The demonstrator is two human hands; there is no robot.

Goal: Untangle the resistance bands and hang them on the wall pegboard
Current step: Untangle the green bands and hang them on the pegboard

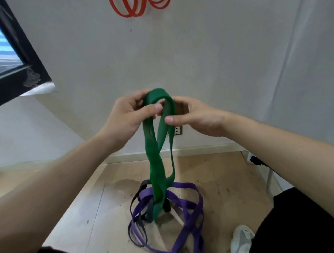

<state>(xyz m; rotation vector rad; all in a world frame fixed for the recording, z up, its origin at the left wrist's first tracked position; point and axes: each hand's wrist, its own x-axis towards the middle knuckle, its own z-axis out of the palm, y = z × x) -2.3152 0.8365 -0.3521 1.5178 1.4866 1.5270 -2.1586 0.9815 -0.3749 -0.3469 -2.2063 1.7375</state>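
Near wall (216,55) | left hand (126,117), right hand (197,118) pinch green band (154,160) | floor tangle (188,209) below

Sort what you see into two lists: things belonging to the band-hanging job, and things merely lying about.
Job: green band gripped by left hand and right hand; purple band and dark band tangled on floor; orange bands hanging on wall.
Lying about: window frame, wall socket, shoe.
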